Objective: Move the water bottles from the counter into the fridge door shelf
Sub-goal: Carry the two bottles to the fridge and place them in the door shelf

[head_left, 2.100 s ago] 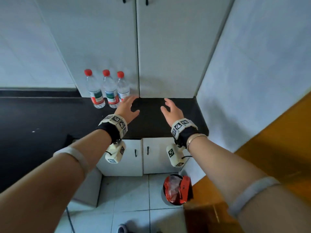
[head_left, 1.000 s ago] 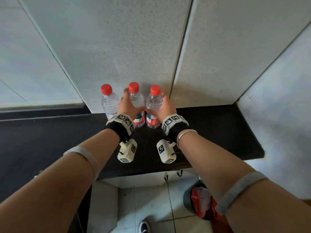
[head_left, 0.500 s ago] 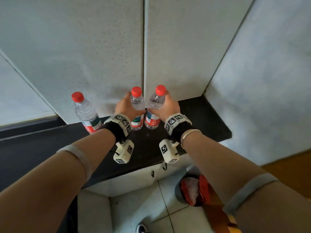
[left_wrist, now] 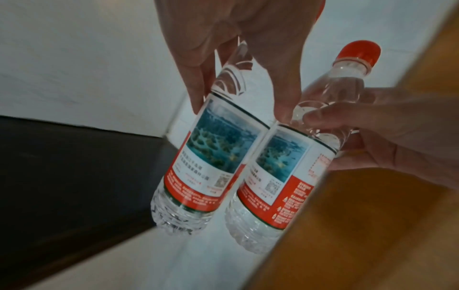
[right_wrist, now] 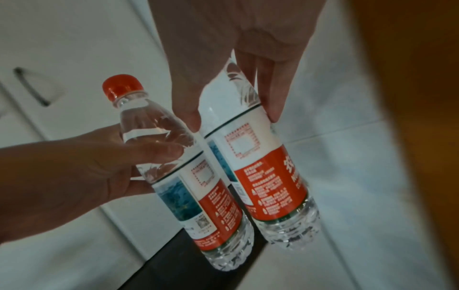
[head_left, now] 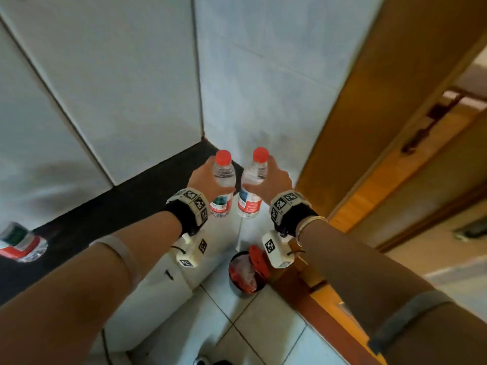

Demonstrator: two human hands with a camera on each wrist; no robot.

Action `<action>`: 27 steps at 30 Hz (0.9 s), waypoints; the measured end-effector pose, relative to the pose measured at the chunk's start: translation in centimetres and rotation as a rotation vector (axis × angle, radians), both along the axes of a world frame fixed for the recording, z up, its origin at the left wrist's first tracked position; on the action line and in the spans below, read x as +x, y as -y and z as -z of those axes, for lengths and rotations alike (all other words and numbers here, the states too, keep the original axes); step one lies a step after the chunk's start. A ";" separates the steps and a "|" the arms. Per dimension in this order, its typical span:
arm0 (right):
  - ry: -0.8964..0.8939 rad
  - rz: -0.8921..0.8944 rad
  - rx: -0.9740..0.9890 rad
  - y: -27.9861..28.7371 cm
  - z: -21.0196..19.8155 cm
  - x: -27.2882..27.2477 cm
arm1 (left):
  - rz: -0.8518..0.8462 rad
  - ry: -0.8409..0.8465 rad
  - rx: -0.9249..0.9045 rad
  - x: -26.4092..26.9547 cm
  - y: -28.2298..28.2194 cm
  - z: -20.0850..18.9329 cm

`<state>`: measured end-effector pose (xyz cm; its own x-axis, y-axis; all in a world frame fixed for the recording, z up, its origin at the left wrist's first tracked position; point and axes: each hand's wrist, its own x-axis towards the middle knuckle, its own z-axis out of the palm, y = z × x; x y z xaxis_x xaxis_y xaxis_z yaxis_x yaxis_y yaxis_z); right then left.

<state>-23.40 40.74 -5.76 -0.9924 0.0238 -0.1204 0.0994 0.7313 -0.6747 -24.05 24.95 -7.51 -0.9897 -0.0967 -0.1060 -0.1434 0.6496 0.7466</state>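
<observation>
Two clear water bottles with red caps and red-and-white labels are held upright in the air, side by side, past the right end of the black counter (head_left: 105, 214). My left hand (head_left: 204, 180) grips the left bottle (head_left: 224, 177) around its shoulder; the left wrist view shows this bottle (left_wrist: 211, 157) from below. My right hand (head_left: 274, 181) grips the right bottle (head_left: 250, 201) the same way, and its label (right_wrist: 263, 166) shows in the right wrist view. A third bottle (head_left: 21, 243) stands blurred on the counter at far left. No fridge is in view.
White cupboard doors (head_left: 118, 88) and a tiled wall (head_left: 263, 75) rise behind the counter. A wooden door frame (head_left: 369, 127) stands at right. Below are white base cabinets (head_left: 163, 291), a tiled floor and a bin with a red liner (head_left: 246, 272).
Both hands closed on a bottle each, lifted them off the counter and carried them to the right. The third bottle stayed on the counter and slid to the view's left edge.
</observation>
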 end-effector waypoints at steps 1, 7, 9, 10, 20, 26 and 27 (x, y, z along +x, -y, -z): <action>0.011 0.037 0.017 -1.9 0.0 0.7 | 0.051 0.003 0.005 0.1 -2.0 0.0; 0.020 0.316 -0.008 -12.8 0.2 6.4 | 0.401 0.026 0.041 1.8 -13.3 -0.6; 0.028 0.391 0.028 -15.3 0.4 8.4 | 0.494 0.031 0.052 2.5 -16.1 -0.7; 0.028 0.443 0.043 -16.8 0.4 9.6 | 0.554 0.033 0.037 3.0 -18.0 -0.9; -0.046 0.971 0.023 -30.2 -0.3 24.1 | 1.069 0.080 0.060 11.9 -36.1 -1.6; -0.041 1.223 0.052 -38.7 -0.8 35.3 | 1.320 0.009 0.037 20.3 -48.0 -1.9; -0.029 1.270 0.048 -40.2 -1.0 37.2 | 1.351 0.012 0.056 21.9 -49.9 -2.0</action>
